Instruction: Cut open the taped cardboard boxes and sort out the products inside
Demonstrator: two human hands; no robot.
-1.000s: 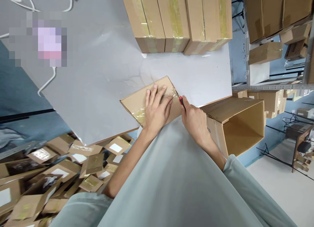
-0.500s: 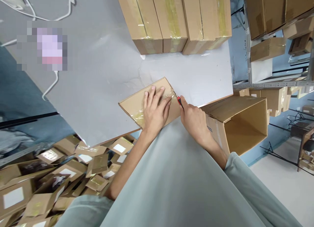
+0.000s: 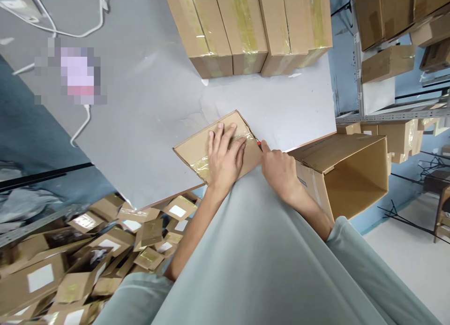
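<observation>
A small taped cardboard box lies at a slant on the grey table, at its near edge. My left hand rests on top of the box with its fingers spread. My right hand is closed around a small red and black tool, whose front end is at the box's right edge. Most of the tool is hidden inside the fist. That edge looks rough, and clear tape crosses it.
Large taped boxes stand along the table's far side. An open carton is right of my right hand. Many small boxes are piled below left. A white cable lies at left; shelves hold boxes at right.
My right hand has slid slightly down along the box's right edge with the tool, and less of the tool shows. My left hand has stayed on the box. The camera view has shifted slightly.
</observation>
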